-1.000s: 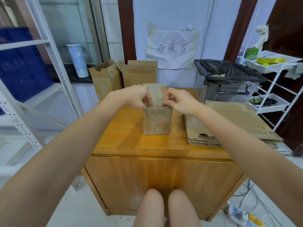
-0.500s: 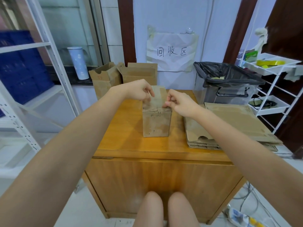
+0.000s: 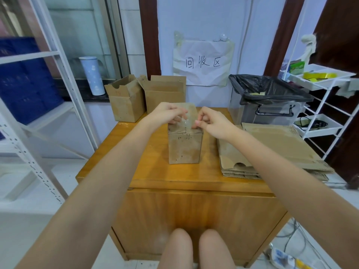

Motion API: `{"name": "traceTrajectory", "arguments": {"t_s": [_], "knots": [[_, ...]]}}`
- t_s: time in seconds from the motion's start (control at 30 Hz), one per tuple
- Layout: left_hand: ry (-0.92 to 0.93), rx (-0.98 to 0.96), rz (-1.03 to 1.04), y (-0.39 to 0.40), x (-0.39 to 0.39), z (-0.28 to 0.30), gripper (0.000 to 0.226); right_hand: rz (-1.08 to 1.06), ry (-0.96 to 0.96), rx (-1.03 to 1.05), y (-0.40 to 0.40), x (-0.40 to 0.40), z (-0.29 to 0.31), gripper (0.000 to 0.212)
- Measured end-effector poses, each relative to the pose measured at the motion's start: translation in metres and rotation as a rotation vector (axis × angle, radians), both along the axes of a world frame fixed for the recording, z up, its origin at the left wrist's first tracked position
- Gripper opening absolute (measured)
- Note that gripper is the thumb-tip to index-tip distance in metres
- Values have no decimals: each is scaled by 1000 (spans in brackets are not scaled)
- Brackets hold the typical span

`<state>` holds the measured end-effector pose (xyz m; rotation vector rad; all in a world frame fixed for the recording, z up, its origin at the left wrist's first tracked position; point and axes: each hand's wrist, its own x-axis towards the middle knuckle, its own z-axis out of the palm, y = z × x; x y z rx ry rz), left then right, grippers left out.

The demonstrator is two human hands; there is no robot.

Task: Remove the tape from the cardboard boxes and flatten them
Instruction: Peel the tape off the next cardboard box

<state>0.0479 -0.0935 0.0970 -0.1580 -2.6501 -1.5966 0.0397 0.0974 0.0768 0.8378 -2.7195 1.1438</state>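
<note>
Fingers (image 3: 179, 118) of our left hand (image 3: 165, 113) pinch clear tape (image 3: 186, 121) above the upright cardboard box (image 3: 184, 146). Our right hand (image 3: 211, 123) pinches its top edge. Flattened boxes (image 3: 272, 150) lie beside it on the worktop (image 3: 147, 171).

We have a small cardboard box (image 3: 184, 146) upright on the wooden table (image 3: 155, 171), both hands at its top: left hand (image 3: 167, 113) and right hand (image 3: 211, 121) pinching clear tape (image 3: 185, 121). Flattened cardboard (image 3: 272, 148) lies just right.

Box (image 3: 184, 146) left of flattened stack (image 3: 272, 148)
</note>
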Motion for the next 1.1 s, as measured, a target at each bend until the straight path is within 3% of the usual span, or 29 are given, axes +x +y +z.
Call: {"name": "traceTrajectory", "arguments": {"t_s": [0.1,0.23,0.47,0.63,0.93,1.1], "knots": [[89,54,43,0,0,-14,22,-4,-16,-12,1,0,0,3],[197,99,132,9,-1,-25,20,24,-13,9,2,-1,-1,33],[295,97,273,18,-6,-41,6,89,-97,-97,3,-2,2,40],[293,37,322,21,-10,-45,7,76,55,-54,2,-1,-6,33],[174,126,50,3,2,-29,23,2,200,53,-4,0,-10,32],[83,122,-46,-8,9,-24,18,-28,203,63,-8,-1,-12,33]]}}
